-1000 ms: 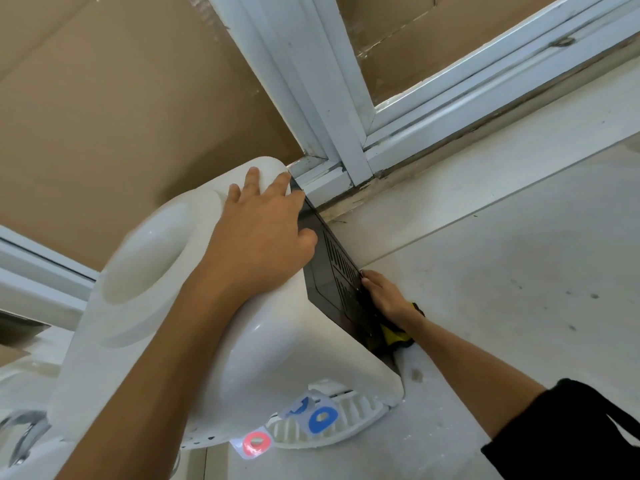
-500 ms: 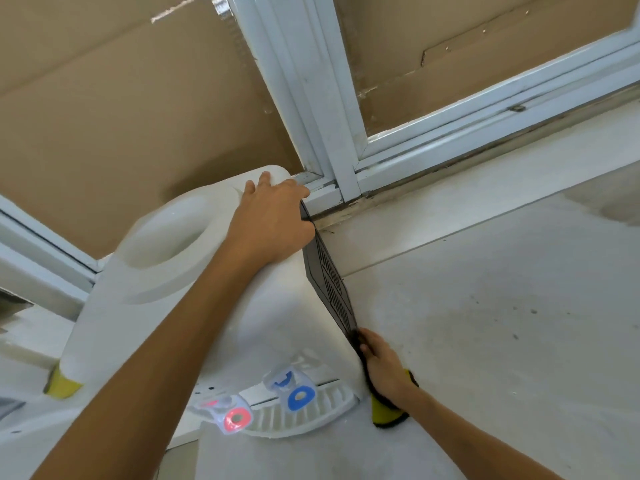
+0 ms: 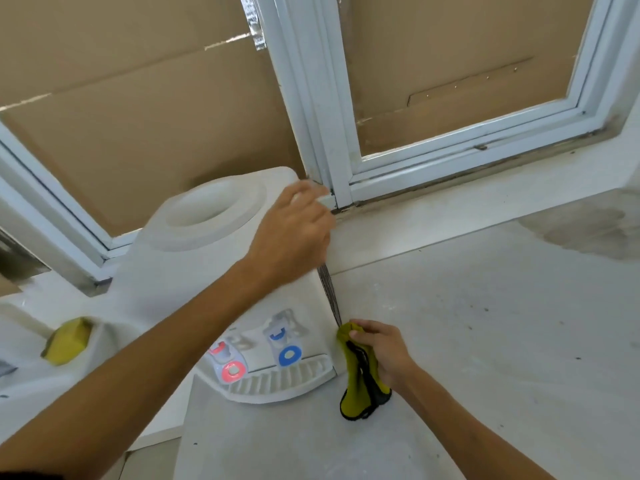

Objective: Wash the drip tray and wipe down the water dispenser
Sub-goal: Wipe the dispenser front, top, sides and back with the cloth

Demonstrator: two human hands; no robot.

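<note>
A: What is the right hand doing down there?

B: It is gripping a yellow cloth with black edging, fingers closed around the bunched middle so both ends are hanging free. It is sitting just beside the lower right corner of the water dispenser, next to the dark vented back panel, which is only showing as a thin sliver from this angle.

A: And the left hand?

B: It is hovering at the dispenser's top right corner, blurred, fingers curled loosely. I cannot tell whether it is touching the casing or just above it. My guess is it is there to steady or turn the machine so the cloth can reach each side.

A: Where is the drip tray?

B: Sitting in place at the foot of the dispenser, under the red tap and the blue tap, its ribbed grille facing up. It looks seated, so the washing part is probably finished or waiting; the frame is not telling me which.

A: Anything else around?

B: A yellow sponge is lying on the white surface to the left, well apart from both hands. The dispenser is standing on the pale counter, close against the window frame, which is likely why the back is awkward to reach.
</note>
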